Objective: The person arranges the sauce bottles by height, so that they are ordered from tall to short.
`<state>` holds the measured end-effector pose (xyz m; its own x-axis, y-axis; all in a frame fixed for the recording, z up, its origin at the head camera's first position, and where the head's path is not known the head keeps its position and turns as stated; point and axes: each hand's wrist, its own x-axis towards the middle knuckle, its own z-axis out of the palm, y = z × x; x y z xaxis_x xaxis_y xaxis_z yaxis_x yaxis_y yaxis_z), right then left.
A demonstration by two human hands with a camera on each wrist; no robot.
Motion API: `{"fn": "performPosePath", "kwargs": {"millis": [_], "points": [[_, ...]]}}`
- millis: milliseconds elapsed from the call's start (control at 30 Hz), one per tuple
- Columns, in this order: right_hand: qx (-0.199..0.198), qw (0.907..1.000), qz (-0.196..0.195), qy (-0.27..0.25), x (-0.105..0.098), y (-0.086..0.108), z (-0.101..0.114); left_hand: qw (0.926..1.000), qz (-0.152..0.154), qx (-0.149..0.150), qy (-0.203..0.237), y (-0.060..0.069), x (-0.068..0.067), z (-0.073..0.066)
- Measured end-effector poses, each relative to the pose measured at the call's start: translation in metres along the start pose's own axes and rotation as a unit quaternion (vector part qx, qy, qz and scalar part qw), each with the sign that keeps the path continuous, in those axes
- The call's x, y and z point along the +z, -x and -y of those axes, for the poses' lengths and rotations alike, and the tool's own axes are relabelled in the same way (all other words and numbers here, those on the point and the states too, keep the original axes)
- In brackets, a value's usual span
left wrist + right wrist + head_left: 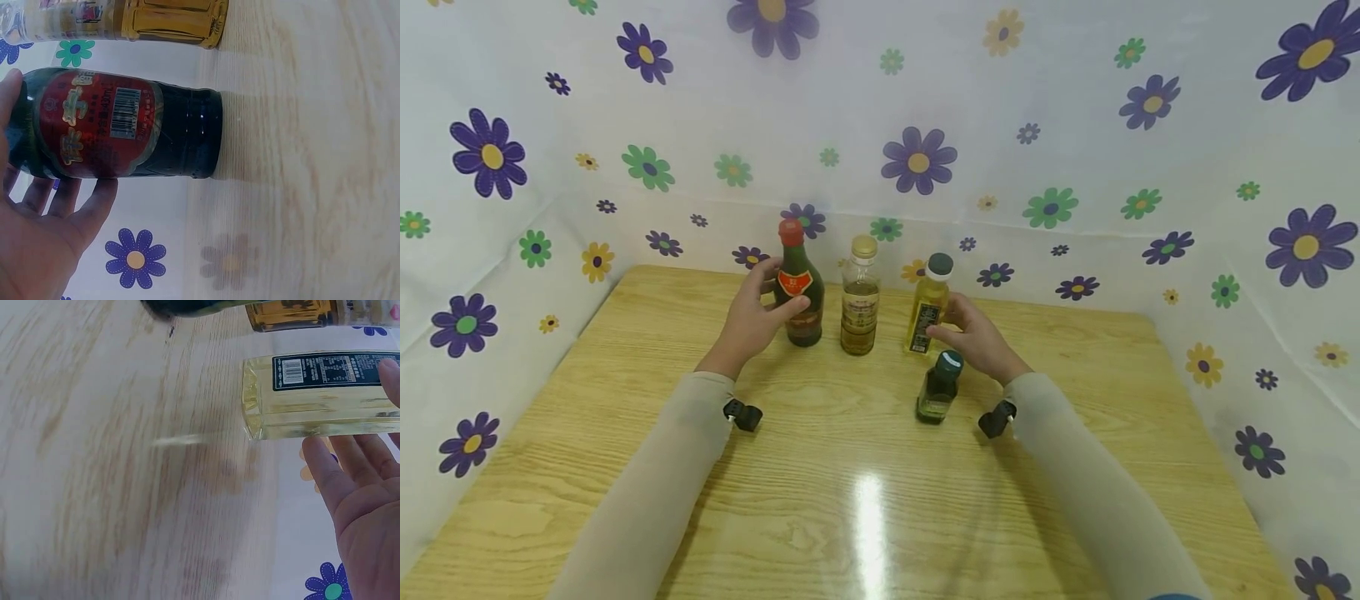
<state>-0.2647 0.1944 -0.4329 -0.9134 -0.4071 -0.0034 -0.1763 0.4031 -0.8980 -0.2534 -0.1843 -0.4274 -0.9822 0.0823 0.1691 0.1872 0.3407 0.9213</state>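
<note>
A dark green vinegar bottle with a red cap and red label stands upright at the back left. My left hand holds it, thumb across the front and fingers round the far side; in the left wrist view the label faces the camera. Farther right, my right hand holds a clear bottle of yellow oil with a dark cap. Its thumb lies over the black label, with the fingers along the side and behind. Both bottles appear to rest on the table.
Between the held bottles stands a clear gold-capped bottle of amber liquid. A small dark green bottle is in front of the oil bottle, near the right wrist. The wooden table meets a flower-patterned cloth behind and at both sides.
</note>
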Motion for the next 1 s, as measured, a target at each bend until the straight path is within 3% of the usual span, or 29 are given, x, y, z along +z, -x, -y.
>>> {"fn": "performPosePath", "kwargs": {"millis": [367,733,1000], "points": [[-0.014,0.9997,0.011,0.019,-0.012,0.014,0.002,0.9999,-0.006,0.010,0.010,0.000,0.001,0.001],[-0.025,0.9993,-0.014,0.024,-0.041,0.059,-0.003,0.9999,-0.007,0.009,0.010,0.002,0.001,-0.001],[-0.041,0.9987,0.005,-0.031,-0.033,0.088,-0.010,0.9999,-0.005,0.009,0.010,0.003,0.001,-0.004]]}}
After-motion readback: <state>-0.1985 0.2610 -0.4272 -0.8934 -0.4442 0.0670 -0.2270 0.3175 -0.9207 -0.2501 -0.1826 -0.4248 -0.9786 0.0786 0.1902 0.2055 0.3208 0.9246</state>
